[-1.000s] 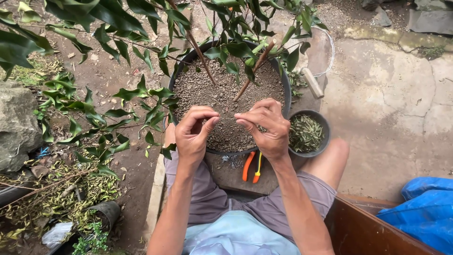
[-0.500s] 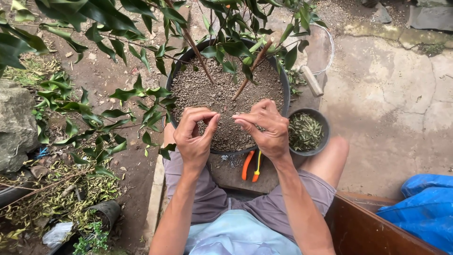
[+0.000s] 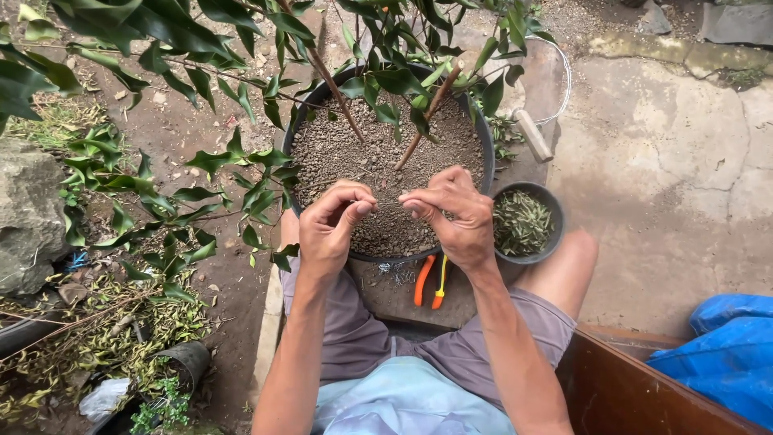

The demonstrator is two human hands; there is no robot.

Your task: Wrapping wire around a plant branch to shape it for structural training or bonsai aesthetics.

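The large round black plastic pot [image 3: 481, 137] of gravelly soil stands ahead of the seated person's knees. The left hand [image 3: 332, 229] and right hand [image 3: 452, 216] meet over its near rim. The small round dark bowl [image 3: 551, 211] of leaf clippings touches the pot's right side. The orange-handled pliers [image 3: 431, 281] lie below the pot's near rim.

Bare dirt ground [image 3: 201, 105] on the left, cracked concrete slab [image 3: 668, 161] on the right. Sitting on it: big black pot [image 3: 485, 145] of gritty soil, small dark bowl [image 3: 552, 211] of dried leaf clippings just beside it, orange-handled pliers [image 3: 429, 280] near both. Also a grey rock [image 3: 28, 213] at far left, leaf litter [image 3: 97, 338], small tipped black pot [image 3: 189, 358], crumpled blue tarp [image 3: 725, 354] at lower right.
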